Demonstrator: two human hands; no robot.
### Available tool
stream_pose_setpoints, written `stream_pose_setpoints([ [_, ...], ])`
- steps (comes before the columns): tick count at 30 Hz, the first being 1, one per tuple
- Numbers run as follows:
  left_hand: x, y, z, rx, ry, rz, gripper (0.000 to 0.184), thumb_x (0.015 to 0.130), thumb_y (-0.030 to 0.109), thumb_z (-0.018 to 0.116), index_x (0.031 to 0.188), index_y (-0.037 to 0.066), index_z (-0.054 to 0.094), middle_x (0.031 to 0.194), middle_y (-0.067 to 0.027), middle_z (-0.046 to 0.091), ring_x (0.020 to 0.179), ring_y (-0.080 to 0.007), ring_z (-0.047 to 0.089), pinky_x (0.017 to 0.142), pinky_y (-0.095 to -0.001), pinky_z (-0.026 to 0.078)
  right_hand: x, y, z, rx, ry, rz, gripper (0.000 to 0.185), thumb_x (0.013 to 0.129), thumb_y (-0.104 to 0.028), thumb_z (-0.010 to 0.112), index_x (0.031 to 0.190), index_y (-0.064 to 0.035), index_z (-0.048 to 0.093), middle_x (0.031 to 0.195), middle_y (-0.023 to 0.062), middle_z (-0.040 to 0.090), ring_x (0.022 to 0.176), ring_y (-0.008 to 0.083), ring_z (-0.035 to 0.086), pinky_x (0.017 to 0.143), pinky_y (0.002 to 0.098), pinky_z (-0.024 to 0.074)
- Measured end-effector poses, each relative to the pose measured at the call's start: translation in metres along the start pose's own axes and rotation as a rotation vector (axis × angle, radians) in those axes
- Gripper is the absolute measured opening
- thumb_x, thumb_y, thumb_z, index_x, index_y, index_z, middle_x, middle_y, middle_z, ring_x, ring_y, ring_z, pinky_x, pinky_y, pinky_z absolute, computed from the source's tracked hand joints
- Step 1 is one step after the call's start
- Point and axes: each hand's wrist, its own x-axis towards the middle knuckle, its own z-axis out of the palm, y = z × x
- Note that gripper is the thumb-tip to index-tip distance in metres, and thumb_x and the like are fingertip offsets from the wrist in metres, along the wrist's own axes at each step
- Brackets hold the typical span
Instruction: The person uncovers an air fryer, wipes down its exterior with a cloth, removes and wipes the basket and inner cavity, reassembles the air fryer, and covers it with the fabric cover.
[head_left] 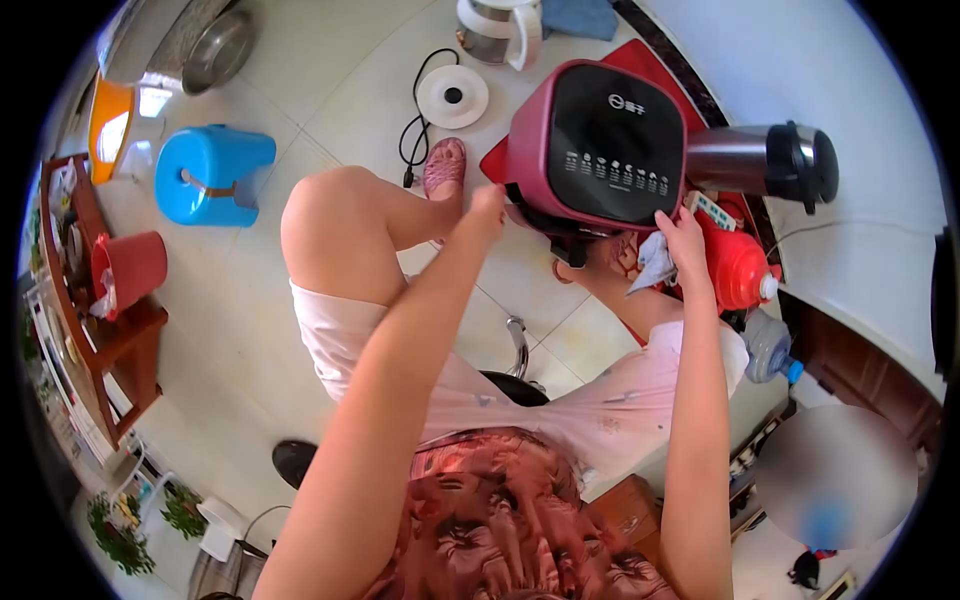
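Observation:
A maroon air fryer [615, 145] with a glossy black top panel is in front of me, tilted, its black drawer handle [570, 250] pointing toward me. My left hand [488, 212] is closed at the fryer's left front edge, fingers curled against it. At the near right corner, my right hand [684, 245] holds a crumpled grey-blue cloth [653, 262], with its fingertips touching the fryer's rim. The undersides of both hands are hidden.
Right of the fryer are a steel thermos [735, 160], a red jug [735, 268] and a power strip [712, 210]. Ahead sit a white kettle base [453, 97] with its cord and a kettle [500, 32]. A blue stool [205, 178] and red bucket [135, 270] stand left.

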Motion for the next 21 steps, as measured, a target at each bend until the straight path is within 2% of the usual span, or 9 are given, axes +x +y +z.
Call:
stream_pose_setpoints([
  [1, 0.003, -0.011, 0.001, -0.105, -0.034, -0.107, 0.016, 0.088, 0.016, 0.046, 0.075, 0.006, 0.047, 0.063, -0.0081, 0.049, 0.047, -0.0182, 0.041, 0.045, -0.0320, 0.035, -0.001, -0.004, 0.003, -0.042, 0.009, -0.008, 0.038, 0.085, -0.020, 0.063, 0.115, 0.0031, 0.056, 0.104, 0.0120, 0.067, 0.094, 0.0192, 0.061, 0.084, 0.0300, 0.0444],
  [4, 0.011, -0.030, 0.013, -0.288, -0.123, -0.221, 0.016, 0.087, 0.012, 0.044, 0.073, 0.006, 0.046, 0.061, -0.0083, 0.049, 0.043, -0.0177, 0.039, 0.039, -0.0297, 0.029, -0.006, -0.014, 0.000, -0.015, -0.030, 0.085, 0.038, 0.087, -0.018, 0.062, 0.119, 0.0015, 0.054, 0.108, 0.0099, 0.064, 0.097, 0.0177, 0.058, 0.086, 0.0292, 0.0426],
  [8, 0.034, -0.032, 0.007, -0.309, -0.057, -0.120, 0.016, 0.088, 0.012, 0.042, 0.078, 0.003, 0.050, 0.071, -0.0125, 0.055, 0.057, -0.0225, 0.051, 0.052, -0.0357, 0.039, -0.026, -0.013, 0.011, -0.032, 0.078, 0.011, 0.041, 0.094, -0.026, 0.054, 0.126, -0.0009, 0.051, 0.112, 0.0090, 0.062, 0.101, 0.0172, 0.055, 0.088, 0.0291, 0.0415],
  [11, 0.026, -0.021, 0.006, -0.235, 0.024, -0.012, 0.019, 0.090, 0.015, 0.042, 0.090, 0.001, 0.055, 0.089, -0.0124, 0.059, 0.080, -0.0236, 0.057, 0.072, -0.0404, 0.042, -0.041, 0.032, 0.051, 0.400, 0.309, 0.192, 0.044, 0.096, -0.034, 0.048, 0.126, -0.0020, 0.053, 0.119, 0.0125, 0.058, 0.107, 0.0217, 0.053, 0.091, 0.0319, 0.0410],
  [13, 0.005, -0.008, 0.009, -0.225, 0.057, 0.016, 0.025, 0.091, 0.017, 0.043, 0.102, 0.002, 0.059, 0.104, -0.0096, 0.060, 0.096, -0.0214, 0.056, 0.084, -0.0407, 0.039, -0.044, 0.090, 0.077, 0.428, 0.222, 0.342, 0.045, 0.095, -0.035, 0.048, 0.125, -0.0023, 0.052, 0.120, 0.0138, 0.057, 0.109, 0.0222, 0.052, 0.093, 0.0326, 0.0404],
  [16, -0.023, -0.004, 0.014, -0.136, 0.117, 0.193, 0.036, 0.092, 0.021, 0.047, 0.124, 0.010, 0.057, 0.117, -0.0035, 0.057, 0.104, -0.0166, 0.051, 0.090, -0.0390, 0.035, -0.064, 0.079, 0.118, 0.053, -0.016, 0.292, 0.045, 0.091, -0.032, 0.055, 0.122, 0.0003, 0.052, 0.118, 0.0150, 0.056, 0.109, 0.0243, 0.051, 0.092, 0.0341, 0.0415],
  [17, -0.030, 0.001, 0.016, -0.106, 0.043, 0.258, 0.037, 0.092, 0.021, 0.047, 0.127, 0.012, 0.055, 0.117, -0.0027, 0.058, 0.103, -0.0155, 0.051, 0.090, -0.0379, 0.035, -0.064, 0.075, 0.127, -0.039, -0.087, 0.236, 0.045, 0.090, -0.030, 0.057, 0.122, 0.0011, 0.052, 0.117, 0.0158, 0.056, 0.110, 0.0248, 0.051, 0.092, 0.0345, 0.0418],
  [19, -0.046, 0.012, 0.022, -0.030, -0.111, 0.383, 0.042, 0.093, 0.022, 0.048, 0.134, 0.015, 0.051, 0.117, -0.0010, 0.059, 0.102, -0.0133, 0.052, 0.090, -0.0357, 0.035, -0.063, 0.083, 0.141, -0.112, -0.082, 0.140, 0.046, 0.087, -0.027, 0.062, 0.120, 0.0030, 0.052, 0.115, 0.0174, 0.057, 0.108, 0.0257, 0.052, 0.090, 0.0351, 0.0426],
  [21, -0.058, 0.032, 0.026, 0.032, -0.139, 0.370, 0.044, 0.092, 0.018, 0.047, 0.134, 0.007, 0.049, 0.124, -0.0065, 0.056, 0.113, -0.0174, 0.049, 0.097, -0.0324, 0.033, -0.061, 0.101, 0.154, -0.113, 0.038, 0.089, 0.046, 0.084, -0.024, 0.066, 0.117, 0.0048, 0.053, 0.110, 0.0187, 0.059, 0.104, 0.0261, 0.054, 0.088, 0.0352, 0.0434],
])
